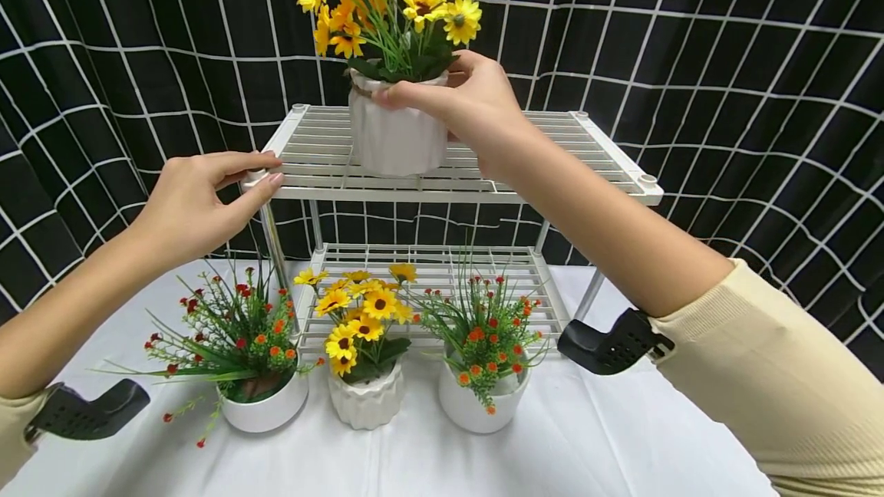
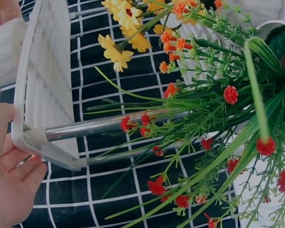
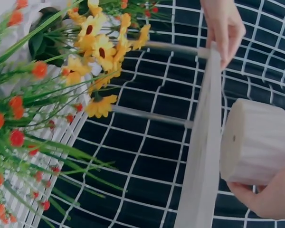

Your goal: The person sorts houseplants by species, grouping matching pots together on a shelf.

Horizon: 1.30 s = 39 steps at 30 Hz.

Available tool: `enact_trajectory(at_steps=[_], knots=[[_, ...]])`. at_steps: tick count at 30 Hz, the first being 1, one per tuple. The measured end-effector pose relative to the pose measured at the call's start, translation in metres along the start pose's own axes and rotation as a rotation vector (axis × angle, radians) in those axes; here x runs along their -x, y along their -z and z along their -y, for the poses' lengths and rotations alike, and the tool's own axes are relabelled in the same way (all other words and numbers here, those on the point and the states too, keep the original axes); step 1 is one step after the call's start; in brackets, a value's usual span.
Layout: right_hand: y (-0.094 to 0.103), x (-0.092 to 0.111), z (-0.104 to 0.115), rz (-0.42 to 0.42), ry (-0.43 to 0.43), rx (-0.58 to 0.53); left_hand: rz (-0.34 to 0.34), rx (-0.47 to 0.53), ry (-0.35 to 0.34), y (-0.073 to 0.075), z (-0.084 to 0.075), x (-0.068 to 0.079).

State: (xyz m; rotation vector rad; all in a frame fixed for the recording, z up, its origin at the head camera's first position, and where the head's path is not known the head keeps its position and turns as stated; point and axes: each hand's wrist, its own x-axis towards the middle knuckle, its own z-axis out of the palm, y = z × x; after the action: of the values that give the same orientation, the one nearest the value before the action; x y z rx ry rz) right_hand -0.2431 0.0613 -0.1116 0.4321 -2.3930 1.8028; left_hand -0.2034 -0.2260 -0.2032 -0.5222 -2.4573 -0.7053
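Observation:
My right hand grips a ribbed white flower pot of yellow artificial sunflowers, thumb at the front of its rim. In the right wrist view, the underside of the pot shows, tilted and a little apart from the shelf edge. My left hand holds the front left corner of the white wire rack's upper shelf. Its thumb and fingers lie about the corner cap, and in the left wrist view the hand wraps that corner from outside.
Three potted plants stand in front of the lower shelf: a red-flowered one at left, sunflowers in a ribbed pot in the middle, and another red-flowered one at right. White cloth covers the table. Behind hangs a black-and-white grid curtain.

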Motion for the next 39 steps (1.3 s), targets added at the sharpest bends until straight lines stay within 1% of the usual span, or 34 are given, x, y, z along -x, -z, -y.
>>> enact_trajectory(at_steps=[4, 7, 12, 18, 24, 31, 35, 39], knots=[[-0.011, -0.008, -0.001, 0.003, 0.008, -0.024, -0.002, -0.004, -0.001, 0.0, 0.0, 0.0], [-0.018, -0.013, -0.003, 0.002, 0.018, 0.007, -0.002, -0.005, 0.003, 0.001, 0.0, 0.001], [-0.027, -0.021, -0.008, -0.012, 0.05, 0.022, 0.003, -0.007, 0.011, 0.0, 0.0, 0.001], [-0.033, -0.028, -0.01, -0.046, 0.047, 0.018, 0.001, -0.008, 0.013, 0.0, 0.0, 0.001], [-0.035, -0.033, -0.013, -0.06, 0.036, 0.017, 0.003, -0.013, 0.011, 0.001, 0.0, 0.001], [-0.04, -0.038, -0.017, -0.041, 0.052, -0.016, 0.003, -0.013, 0.018, 0.0, 0.0, 0.001], [-0.042, -0.037, -0.019, -0.023, 0.061, -0.002, 0.001, -0.013, 0.015, 0.0, 0.001, 0.0], [-0.045, -0.036, -0.022, 0.003, 0.073, 0.037, -0.004, -0.017, 0.004, 0.0, 0.001, 0.0]])
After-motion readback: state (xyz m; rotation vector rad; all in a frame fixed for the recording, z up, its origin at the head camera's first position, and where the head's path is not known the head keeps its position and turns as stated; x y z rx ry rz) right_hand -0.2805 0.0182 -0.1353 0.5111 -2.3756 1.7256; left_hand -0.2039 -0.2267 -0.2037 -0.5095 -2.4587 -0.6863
